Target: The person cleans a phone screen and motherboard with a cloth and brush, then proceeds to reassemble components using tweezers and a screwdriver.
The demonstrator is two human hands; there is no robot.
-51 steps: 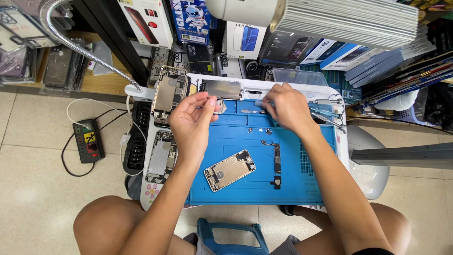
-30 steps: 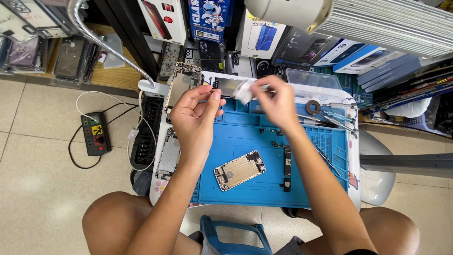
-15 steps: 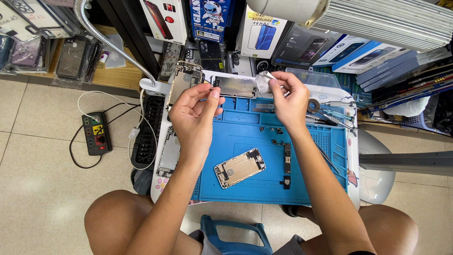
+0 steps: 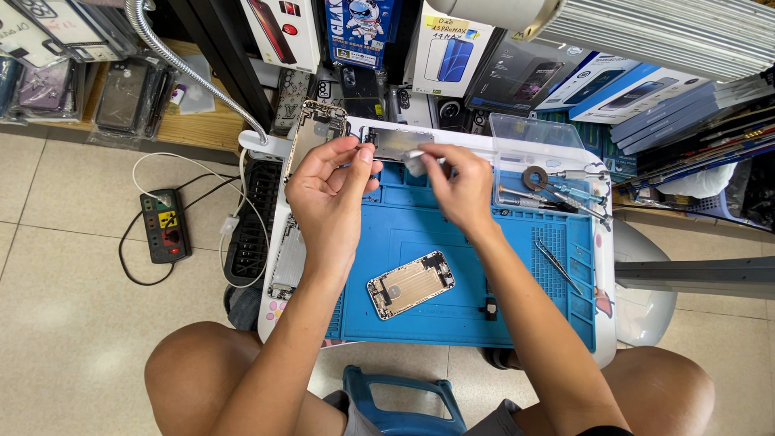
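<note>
Phone part (image 4: pixel 393 143), blue mat (image 4: pixel 452 258), white table (image 4: pixel 604 315), tiled floor (image 4: pixel 73 291).

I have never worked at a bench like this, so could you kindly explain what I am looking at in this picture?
The single view comes from a camera worn on the person's head, looking down past bare knees at a small white table topped by a blue rubber work mat. No machine is involved: two bare hands work at the mat's far edge. The left hand steadies a flat grey phone part, while the right hand presses a small white wipe toward it. On the mat lie an opened gold phone housing and thin metal tweezers; a clear plastic tray holds small tools. A black power strip sits on the tiled floor.
</note>
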